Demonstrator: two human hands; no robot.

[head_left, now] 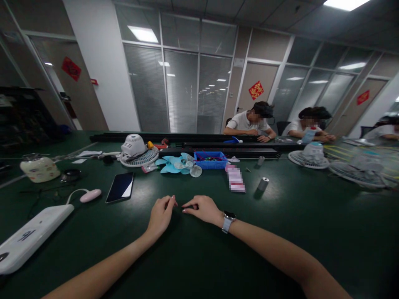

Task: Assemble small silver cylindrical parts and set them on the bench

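My left hand is just above the green table, its thumb and forefinger brought together in a pinch. Facing it, my right hand has its thumb and forefinger tips close together, a small gap from the left fingertips. Anything between the fingers of either hand is too small to make out. A watch is on my right wrist. The nearest things are a dark phone to the left of my hands and, beyond them, light-blue fan blades.
Beyond my hands are a blue bin of small parts, a pink-and-white blurred item and a metal cylinder. A white fan part and a jar stand left, near a white power strip. Several people sit across the table.
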